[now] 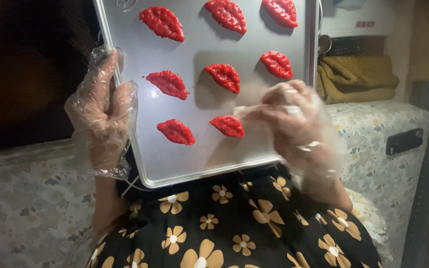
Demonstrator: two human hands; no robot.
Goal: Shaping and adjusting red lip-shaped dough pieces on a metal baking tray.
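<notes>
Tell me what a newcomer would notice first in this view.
The red leaf-shaped pieces stand out, laid in rows on a shiny metal tray resting on a flowered black lap. The left hand, in a clear plastic glove, grips the tray's left edge. The gloved right hand hovers, blurred, over the tray's lower right, near the lowest middle piece.

Metal tray [254, 149] w/ red leaf-shaped pieces [176, 131]

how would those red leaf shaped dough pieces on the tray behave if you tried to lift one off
The red dough pieces look soft and moist, with a grainy surface, so one would probably bend or crumble when lifted. Red specks on the metal tray suggest they shed bits and may stick slightly. They lie flat, so rolling seems unlikely, and the left hand holding the tray's edge should keep it level.
</notes>
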